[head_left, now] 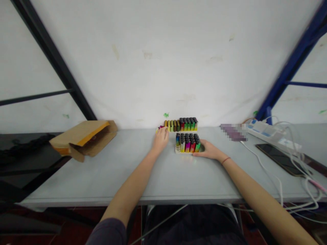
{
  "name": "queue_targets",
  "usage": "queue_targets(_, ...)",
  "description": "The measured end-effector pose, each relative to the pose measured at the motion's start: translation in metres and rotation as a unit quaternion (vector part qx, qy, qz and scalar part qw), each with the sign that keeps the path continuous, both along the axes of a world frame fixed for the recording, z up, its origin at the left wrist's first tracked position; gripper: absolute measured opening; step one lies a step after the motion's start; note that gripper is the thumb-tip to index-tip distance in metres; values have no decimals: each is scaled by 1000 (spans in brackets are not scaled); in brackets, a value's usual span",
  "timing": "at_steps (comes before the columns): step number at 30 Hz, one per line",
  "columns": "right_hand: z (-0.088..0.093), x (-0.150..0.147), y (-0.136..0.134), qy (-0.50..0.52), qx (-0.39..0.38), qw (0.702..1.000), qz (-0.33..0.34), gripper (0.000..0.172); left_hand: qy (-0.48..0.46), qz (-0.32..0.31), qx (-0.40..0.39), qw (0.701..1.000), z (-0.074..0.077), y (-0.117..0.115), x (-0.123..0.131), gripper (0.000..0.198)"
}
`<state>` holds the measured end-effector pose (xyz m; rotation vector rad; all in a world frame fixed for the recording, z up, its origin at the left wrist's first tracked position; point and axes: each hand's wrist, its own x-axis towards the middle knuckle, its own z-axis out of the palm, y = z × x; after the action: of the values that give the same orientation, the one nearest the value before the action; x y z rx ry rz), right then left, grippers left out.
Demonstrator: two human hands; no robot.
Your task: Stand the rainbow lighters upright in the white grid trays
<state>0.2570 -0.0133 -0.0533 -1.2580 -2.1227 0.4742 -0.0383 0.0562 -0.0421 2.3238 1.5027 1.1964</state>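
Observation:
A white tray (181,152) stands upright on the table, packed with rows of black-topped, multicoloured lighters (190,143); gaps show at its front left corner. My right hand (208,149) is closed around the tray's right end, thumb along the front edge. My left hand (161,139) reaches to the left end of the back row, its fingers bent together on a purple lighter (160,127), largely hidden by them. Beside those fingers are yellow and dark lighters (172,126), seen in a block. Another block of black-topped lighters (188,124) adjoins it on the right, near the wall.
An opened cardboard box (85,136) lies at the table's left. On the right are a dark phone (279,158), a white power strip (273,136) with tangled white cables, and a pixelated purple item (233,132). The white wall (163,68) bounds the table's back.

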Motion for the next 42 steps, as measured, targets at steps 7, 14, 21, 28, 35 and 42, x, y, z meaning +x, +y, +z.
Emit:
queue_targets(7,0,0,0,7,5,1000,7,61,202,124,-125,963,-9,31,-18,67)
queue_targets(14,-1,0,0,3,5,1000,18,65,250,88,-177,948,-3,49,-18,67)
queue_targets(21,1,-1,-1,12,3,1000,20,66,268,89,-199,938,-1,39,-20,68)
queue_targets(28,1,-1,-2,2,4,1000,9,64,256,91,-151,951,-10,38,-24,66)
queue_targets(35,-3,1,0,-17,-1,1000,-9,61,262,70,-159,949,-11,36,-25,61)
queue_targets(42,-3,1,0,-15,3,1000,0,62,309,49,-157,937,-7,14,-18,53)
